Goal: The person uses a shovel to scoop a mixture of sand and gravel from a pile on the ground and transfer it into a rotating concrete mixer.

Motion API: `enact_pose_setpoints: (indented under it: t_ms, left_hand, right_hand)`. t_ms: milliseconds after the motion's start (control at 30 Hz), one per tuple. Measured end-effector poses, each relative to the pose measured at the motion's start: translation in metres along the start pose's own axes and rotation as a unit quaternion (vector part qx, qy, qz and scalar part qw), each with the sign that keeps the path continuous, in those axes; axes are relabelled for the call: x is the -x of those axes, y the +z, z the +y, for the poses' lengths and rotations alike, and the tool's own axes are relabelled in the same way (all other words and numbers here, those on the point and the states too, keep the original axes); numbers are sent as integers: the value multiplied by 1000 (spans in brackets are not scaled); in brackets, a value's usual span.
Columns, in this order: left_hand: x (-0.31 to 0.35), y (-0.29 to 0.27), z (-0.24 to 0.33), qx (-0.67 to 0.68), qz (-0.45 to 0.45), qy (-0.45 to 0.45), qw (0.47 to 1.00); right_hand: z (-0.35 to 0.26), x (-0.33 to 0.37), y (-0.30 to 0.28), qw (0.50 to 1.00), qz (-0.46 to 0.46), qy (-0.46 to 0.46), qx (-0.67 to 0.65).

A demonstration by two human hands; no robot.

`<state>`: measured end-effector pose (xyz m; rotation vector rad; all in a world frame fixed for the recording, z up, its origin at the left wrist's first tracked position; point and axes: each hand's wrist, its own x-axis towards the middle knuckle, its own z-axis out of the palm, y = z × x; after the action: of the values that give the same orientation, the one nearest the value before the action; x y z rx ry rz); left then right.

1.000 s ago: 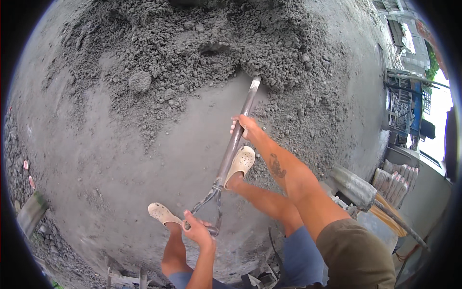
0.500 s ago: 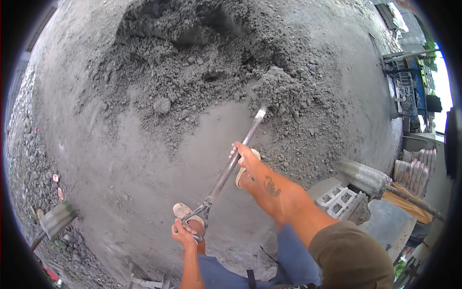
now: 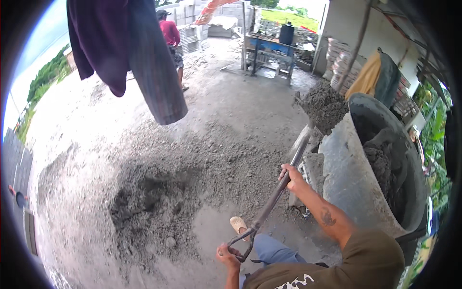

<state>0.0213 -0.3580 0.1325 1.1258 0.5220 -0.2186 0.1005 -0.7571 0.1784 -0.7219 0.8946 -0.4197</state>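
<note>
A long-handled shovel [image 3: 274,200] slants up and away to the right, its blade heaped with a grey sand-and-gravel mix [image 3: 329,102]. My left hand [image 3: 228,256] is closed around its D-shaped grip, low and near my body. Farther up, my right hand [image 3: 291,178] wraps the shaft. The load is level with the rim of a large grey concrete mixer drum [image 3: 344,166], just beyond its left edge. Wet grey concrete [image 3: 378,156] lies inside the drum. The blade itself is mostly hidden under the load.
A loose gravel pile [image 3: 163,188] spreads over the ground at left. Dark clothes [image 3: 154,62] hang overhead. Farther back are a person in a red top [image 3: 168,34] and a blue metal stand [image 3: 269,45]. Stacked bags [image 3: 338,54] line the wall behind the drum.
The shovel has risen from the pile with a load and swung right to the mixer drum. Both hands kept their grips. My view has turned up and right, bringing the drum and other person in.
</note>
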Motion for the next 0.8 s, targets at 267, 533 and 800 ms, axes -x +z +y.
enact_pose_setpoints:
  t_ms: [267,533,800]
  left_hand:
    - [178,141,204,-99,-390,586,703]
    - [89,-69,118,2,-107,205,973]
    - [145,-220,-71,-39,181,25,982]
  right_hand:
    - [-233,186,-107,823,-358,-176,-404]
    - [-31,227,4,964,-129,-127,-192]
    - [369,115,-62,965,36,206,160]
